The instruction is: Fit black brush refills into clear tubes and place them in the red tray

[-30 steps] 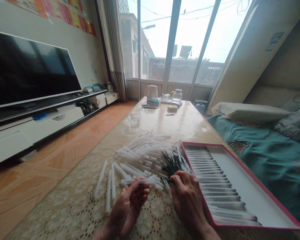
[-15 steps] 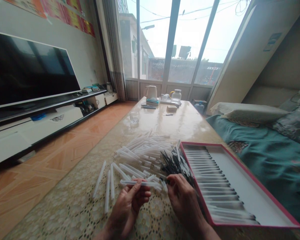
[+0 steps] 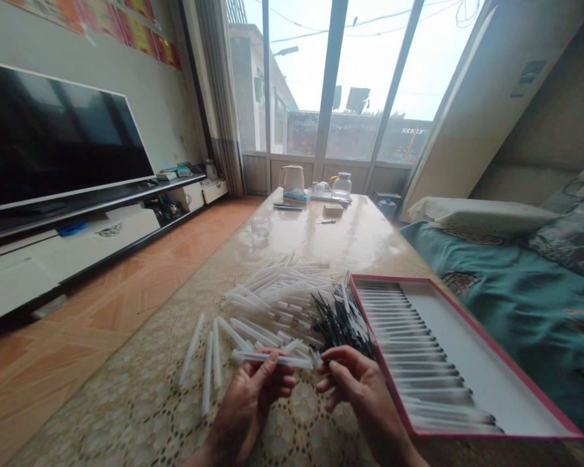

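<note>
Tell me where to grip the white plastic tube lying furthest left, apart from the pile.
Probably pinch the white plastic tube at mid-shaft, coming from above: it lies flat and straight on the patterned table cover, with a narrow gap to the next tube, so fingers can fit either side.

Bare left hand [image 3: 246, 412], bare right hand [image 3: 363, 389], wrists bare too.

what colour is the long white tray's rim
Long white tray rim: pinkish red, best in the head view.

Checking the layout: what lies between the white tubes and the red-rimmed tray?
A heap of black brushes lies between the tubes and tray, in the head view.
</note>
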Motion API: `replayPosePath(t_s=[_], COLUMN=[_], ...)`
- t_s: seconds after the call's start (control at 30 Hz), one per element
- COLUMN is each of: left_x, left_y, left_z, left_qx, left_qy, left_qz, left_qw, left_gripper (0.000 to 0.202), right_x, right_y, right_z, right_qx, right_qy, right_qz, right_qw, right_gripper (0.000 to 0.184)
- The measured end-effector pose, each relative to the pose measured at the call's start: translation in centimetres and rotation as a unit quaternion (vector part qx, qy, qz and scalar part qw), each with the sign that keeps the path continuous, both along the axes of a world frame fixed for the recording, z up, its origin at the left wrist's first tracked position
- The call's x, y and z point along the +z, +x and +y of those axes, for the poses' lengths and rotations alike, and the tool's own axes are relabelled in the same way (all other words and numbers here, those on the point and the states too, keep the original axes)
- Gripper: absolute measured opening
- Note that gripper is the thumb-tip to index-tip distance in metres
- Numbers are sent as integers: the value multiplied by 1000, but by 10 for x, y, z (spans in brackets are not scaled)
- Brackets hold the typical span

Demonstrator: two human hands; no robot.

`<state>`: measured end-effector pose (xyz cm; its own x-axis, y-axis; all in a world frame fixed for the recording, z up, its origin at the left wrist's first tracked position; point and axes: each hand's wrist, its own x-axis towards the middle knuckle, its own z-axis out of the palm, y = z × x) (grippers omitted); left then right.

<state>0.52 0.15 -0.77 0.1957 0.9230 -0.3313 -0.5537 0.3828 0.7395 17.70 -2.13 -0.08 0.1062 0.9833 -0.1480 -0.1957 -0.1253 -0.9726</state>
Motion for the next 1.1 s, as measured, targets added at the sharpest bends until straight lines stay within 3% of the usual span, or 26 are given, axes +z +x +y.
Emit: replayPosePath(t_s=[0.23, 0.37, 0.57, 1.1], left_x=[-2, -3, 1, -2], left_y=[0, 0, 0, 0], left_z=[1, 1, -1, 1], left_qx=[-2, -2, -2, -6], left_qy=[-2, 2, -4, 2], left_qz=[10, 12, 18, 14], left_qw=[1000, 1000, 1000, 1000], left_gripper=[15, 15, 15, 15], right_x=[-3, -2, 0, -7], right_y=[4, 4, 3, 8], right_z=[0, 1, 1, 1], right_qx=[-26, -21, -6, 16], right_qy=[-37, -47, -63, -23], right_qz=[109, 159, 159, 122], right_qw=[993, 986, 985, 992], right_gripper=[15, 23, 34, 25])
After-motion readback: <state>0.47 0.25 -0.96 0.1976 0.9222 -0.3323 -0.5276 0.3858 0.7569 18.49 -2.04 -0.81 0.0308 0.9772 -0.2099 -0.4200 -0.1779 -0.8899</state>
